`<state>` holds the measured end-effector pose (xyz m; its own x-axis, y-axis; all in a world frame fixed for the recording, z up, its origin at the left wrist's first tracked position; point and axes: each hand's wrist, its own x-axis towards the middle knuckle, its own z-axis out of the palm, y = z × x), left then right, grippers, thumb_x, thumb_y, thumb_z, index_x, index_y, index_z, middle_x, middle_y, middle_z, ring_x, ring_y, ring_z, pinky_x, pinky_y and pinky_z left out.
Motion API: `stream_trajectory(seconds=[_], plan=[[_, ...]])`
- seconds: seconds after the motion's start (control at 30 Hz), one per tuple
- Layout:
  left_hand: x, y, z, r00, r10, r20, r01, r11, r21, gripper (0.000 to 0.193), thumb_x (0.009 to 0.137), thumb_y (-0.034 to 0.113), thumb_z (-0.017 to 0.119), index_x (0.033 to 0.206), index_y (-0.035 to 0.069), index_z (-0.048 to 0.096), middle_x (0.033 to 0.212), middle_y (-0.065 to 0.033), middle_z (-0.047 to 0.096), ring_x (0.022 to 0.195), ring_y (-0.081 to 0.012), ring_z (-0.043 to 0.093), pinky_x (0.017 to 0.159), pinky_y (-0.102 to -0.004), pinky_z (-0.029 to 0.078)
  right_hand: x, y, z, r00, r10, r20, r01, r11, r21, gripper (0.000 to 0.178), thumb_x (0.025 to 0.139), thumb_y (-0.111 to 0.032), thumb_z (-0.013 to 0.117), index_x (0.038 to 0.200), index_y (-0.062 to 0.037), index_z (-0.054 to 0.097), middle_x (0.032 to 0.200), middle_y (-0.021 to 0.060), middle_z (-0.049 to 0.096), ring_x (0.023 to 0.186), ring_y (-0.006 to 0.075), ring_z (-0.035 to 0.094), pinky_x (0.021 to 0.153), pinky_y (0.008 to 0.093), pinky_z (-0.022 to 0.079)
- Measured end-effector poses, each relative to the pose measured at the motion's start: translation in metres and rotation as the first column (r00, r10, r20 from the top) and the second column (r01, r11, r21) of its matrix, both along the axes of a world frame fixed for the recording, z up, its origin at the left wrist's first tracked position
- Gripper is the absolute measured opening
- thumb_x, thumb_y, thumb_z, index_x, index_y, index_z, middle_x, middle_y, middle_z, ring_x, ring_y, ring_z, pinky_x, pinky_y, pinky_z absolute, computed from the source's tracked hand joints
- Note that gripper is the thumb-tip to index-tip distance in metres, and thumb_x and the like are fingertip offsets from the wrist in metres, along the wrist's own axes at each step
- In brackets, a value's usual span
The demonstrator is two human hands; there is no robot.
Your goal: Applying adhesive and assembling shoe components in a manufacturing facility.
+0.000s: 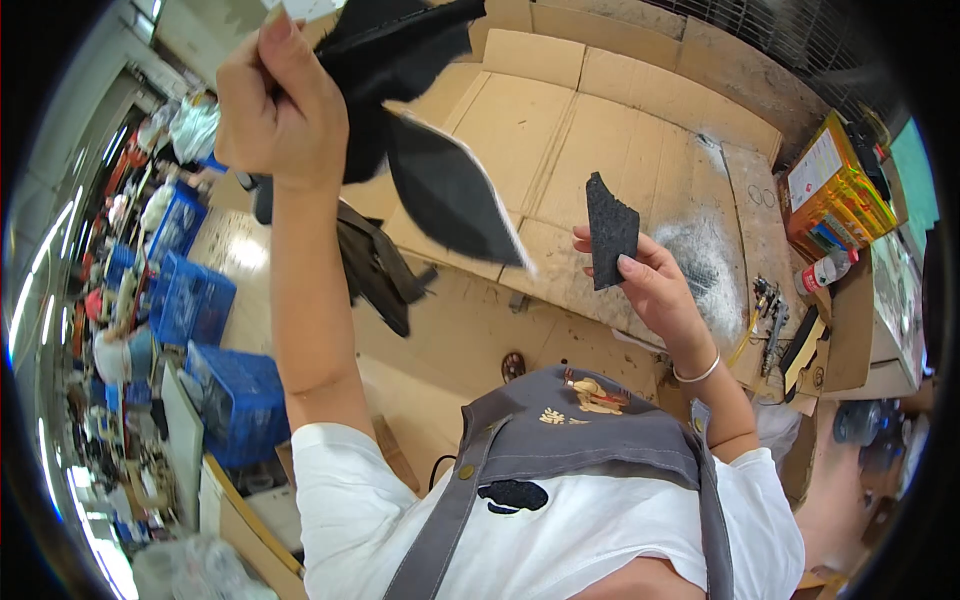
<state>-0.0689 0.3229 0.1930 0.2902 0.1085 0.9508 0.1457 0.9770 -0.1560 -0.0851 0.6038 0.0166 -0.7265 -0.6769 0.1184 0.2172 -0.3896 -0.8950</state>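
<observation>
High at the left, my left hand [285,110] is closed, its thumb pressed against the fingers. Black fabric [405,50] spreads out beside and behind this hand and appears gripped in it, though the exact hold is hidden. A leaf-shaped black piece with a pale edge [450,190] dangles below that fabric. My right hand [660,285] pinches a small dark felt-like piece [612,235] upright between thumb and fingers, above the cardboard-covered table [640,150]. Further dark strips [375,265] hang near the table's left edge, partly behind my left forearm.
White powdery stains mark the cardboard at the right. An orange-and-green tin [835,185], a bottle with a red label [828,270] and metal tools [768,318] stand or lie along the right side. Blue crates [235,400] line the left. A wire grille [790,45] rises behind the table.
</observation>
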Motion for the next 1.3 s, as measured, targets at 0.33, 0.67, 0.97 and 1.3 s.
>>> stream_trajectory(seconds=[0.33, 0.67, 0.97, 1.3], plan=[[-0.103, 0.000, -0.223, 0.667, -0.248, 0.703, 0.397, 0.916, -0.053, 0.007, 0.071, 0.013, 0.067, 0.071, 0.014, 0.060, 0.061, -0.0013, 0.055, 0.051, -0.0203, 0.048, 0.052, -0.0334, 0.037, 0.005, 0.004, -0.074, 0.837, -0.505, 0.211, 0.445, 0.852, 0.274, 0.024, 0.083, -0.017, 0.062, 0.101, -0.0017, 0.056, 0.091, 0.0047, 0.063, 0.077, 0.0104, 0.060, 0.067, 0.0238, 0.048], [-0.079, -0.002, -0.405, -0.030, -0.193, 0.981, 0.254, 0.947, 0.195, 0.033, 0.076, 0.030, 0.064, 0.103, 0.011, 0.063, 0.120, -0.0150, 0.048, 0.110, -0.0315, 0.043, 0.099, -0.0541, 0.024, -0.016, 0.038, -0.158, 0.692, -0.702, 0.171, 0.504, 0.639, 0.581, 0.013, 0.082, -0.007, 0.062, 0.092, -0.0019, 0.056, 0.076, 0.0010, 0.059, 0.060, 0.0035, 0.054, 0.053, 0.0190, 0.045], [-0.078, 0.025, -0.397, 0.034, -0.280, 0.959, 0.031, 0.960, 0.279, 0.014, 0.077, 0.020, 0.065, 0.076, 0.006, 0.065, 0.094, -0.0117, 0.057, 0.091, -0.0273, 0.051, 0.082, -0.0399, 0.037, -0.090, 0.000, -0.177, 0.404, -0.181, -0.897, 0.836, 0.470, 0.282, 0.019, 0.070, -0.001, 0.064, 0.089, -0.0030, 0.062, 0.079, 0.0084, 0.056, 0.067, 0.0230, 0.056, 0.059, 0.0317, 0.046], [-0.099, 0.049, -0.356, -0.362, -0.914, -0.183, -0.570, 0.062, 0.820, 0.015, 0.087, 0.013, 0.060, 0.078, 0.002, 0.056, 0.075, -0.0033, 0.059, 0.070, -0.0098, 0.058, 0.068, -0.0244, 0.050, -0.096, -0.050, -0.171, 0.359, -0.146, -0.922, 0.726, 0.665, 0.177, 0.023, 0.070, -0.011, 0.068, 0.090, -0.0033, 0.060, 0.076, 0.0074, 0.053, 0.059, 0.0222, 0.052, 0.052, 0.0299, 0.044]])
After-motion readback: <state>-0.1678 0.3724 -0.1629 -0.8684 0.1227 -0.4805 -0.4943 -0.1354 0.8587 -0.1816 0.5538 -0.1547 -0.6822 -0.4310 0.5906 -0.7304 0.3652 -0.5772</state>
